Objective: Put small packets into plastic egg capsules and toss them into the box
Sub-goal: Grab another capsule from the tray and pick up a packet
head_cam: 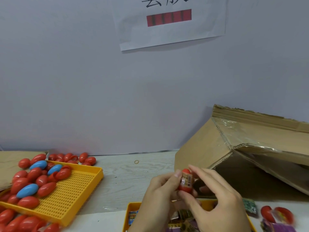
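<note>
Both hands hold one red egg capsule (186, 180) upright in front of me, with a printed packet showing at its middle. My left hand (158, 196) pinches it from the left and my right hand (217, 198) curls round it from the right. Just behind it lies the cardboard box (209, 148), tipped on its side with its dark opening facing right. Below my hands a yellow tray (132, 208) holds small packets (133, 216), mostly hidden by my hands.
A perforated yellow tray (70, 196) at the left holds several red capsules (46, 189) and three blue ones (27, 190); more red capsules (87, 158) lie behind it. An open red capsule (275, 214) and a green packet (250, 205) lie at the lower right. A rubber band (136, 162) lies near the wall.
</note>
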The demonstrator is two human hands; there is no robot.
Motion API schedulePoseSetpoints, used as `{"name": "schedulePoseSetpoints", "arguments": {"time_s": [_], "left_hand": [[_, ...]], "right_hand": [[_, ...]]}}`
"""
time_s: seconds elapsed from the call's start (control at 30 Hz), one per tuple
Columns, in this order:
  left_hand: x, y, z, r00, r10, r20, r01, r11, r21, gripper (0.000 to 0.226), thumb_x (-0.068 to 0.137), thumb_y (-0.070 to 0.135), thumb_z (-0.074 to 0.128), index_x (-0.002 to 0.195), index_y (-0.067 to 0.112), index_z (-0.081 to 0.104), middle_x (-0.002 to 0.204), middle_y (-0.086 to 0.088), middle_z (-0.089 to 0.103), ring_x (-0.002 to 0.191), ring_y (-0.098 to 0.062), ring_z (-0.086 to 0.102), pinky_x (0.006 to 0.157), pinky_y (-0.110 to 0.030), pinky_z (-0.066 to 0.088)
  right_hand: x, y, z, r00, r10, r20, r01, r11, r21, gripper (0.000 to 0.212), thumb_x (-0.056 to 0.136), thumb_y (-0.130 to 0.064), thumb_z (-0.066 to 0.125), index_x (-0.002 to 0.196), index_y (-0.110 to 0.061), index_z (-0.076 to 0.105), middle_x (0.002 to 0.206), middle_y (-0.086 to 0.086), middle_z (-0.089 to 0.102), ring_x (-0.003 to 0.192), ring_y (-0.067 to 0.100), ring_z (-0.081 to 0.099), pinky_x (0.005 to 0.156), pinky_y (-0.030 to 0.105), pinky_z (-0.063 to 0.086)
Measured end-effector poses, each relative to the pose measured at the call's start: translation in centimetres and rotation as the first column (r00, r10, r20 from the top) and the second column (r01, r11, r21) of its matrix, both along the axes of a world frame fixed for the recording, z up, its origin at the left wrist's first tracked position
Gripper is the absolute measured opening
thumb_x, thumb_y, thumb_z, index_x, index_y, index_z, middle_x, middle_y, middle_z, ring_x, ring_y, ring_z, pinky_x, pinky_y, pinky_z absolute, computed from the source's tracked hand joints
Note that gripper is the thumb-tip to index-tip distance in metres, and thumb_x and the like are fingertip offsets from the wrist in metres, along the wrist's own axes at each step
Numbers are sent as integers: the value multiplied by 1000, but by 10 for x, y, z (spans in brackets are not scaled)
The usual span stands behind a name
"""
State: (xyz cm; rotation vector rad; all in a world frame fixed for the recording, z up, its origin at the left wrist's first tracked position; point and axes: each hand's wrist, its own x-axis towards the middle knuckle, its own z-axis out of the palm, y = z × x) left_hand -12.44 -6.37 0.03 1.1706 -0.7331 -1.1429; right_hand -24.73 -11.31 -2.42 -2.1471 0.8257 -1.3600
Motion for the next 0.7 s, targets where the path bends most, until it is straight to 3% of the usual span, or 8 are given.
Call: {"name": "schedulePoseSetpoints", "arguments": {"time_s": [0.1,0.2,0.3,0.4,0.5,0.57,0.63,0.7], "left_hand": [[-1,0,0,999,0,-37,2,999,41,42,81,30,67,104,-5,67,83,-25,69,70,-36,69,63,-38,58],[0,-4,-6,983,49,178,-57,997,43,22,84,32,74,92,12,76,95,-19,72,88,-34,72,73,-42,61],[4,-3,-5,972,71,223,-89,993,73,19,90,24,70,81,9,77,79,-13,71,73,-24,71,61,-29,58],[12,1,-3,964,159,213,-193,970,149,25,86,27,71,82,2,73,67,-10,69,64,-21,70,60,-30,58],[19,3,1,907,353,230,-390,910,143,30,78,28,79,91,3,70,82,-12,74,72,-22,74,63,-30,59],[19,0,15,878,424,222,-455,884,112,34,75,24,82,96,2,67,87,-15,73,72,-24,75,69,-33,59],[10,-14,35,882,382,275,-420,903,91,33,76,25,82,97,5,67,86,-11,73,70,-21,75,80,-37,59],[-6,-39,58,880,295,373,-344,936,71,26,79,32,80,92,12,68,83,-4,73,65,-10,73,82,-33,59]], "right_hand": [[1,1,1,1000,-5,-7,5,1000,21,53,55,-19,92,104,-29,72,98,-21,65,90,-1,59,72,6,46],[2,-1,0,998,-59,-36,60,998,30,46,56,-18,92,97,-26,73,93,-17,65,83,0,60,68,12,47],[3,-2,0,998,-42,-50,45,997,62,48,56,-23,91,100,-28,73,95,-21,63,81,-2,59,67,5,45],[4,-1,1,999,6,-47,2,987,159,48,66,-39,83,111,-37,67,102,-28,58,91,-5,56,72,6,46],[5,-5,1,993,4,-122,21,979,202,41,77,-49,68,116,-38,64,103,-31,50,93,-7,51,74,6,45],[7,-4,3,983,11,-185,27,979,201,38,81,-53,61,117,-42,61,103,-33,44,99,-7,47,83,10,44],[8,-2,6,973,39,-227,12,976,218,32,85,-50,60,116,-43,60,104,-32,43,104,-6,45,90,16,45],[7,-2,9,976,46,-214,6,972,234,27,86,-43,64,113,-40,62,105,-28,46,104,-4,47,93,19,46]]}}
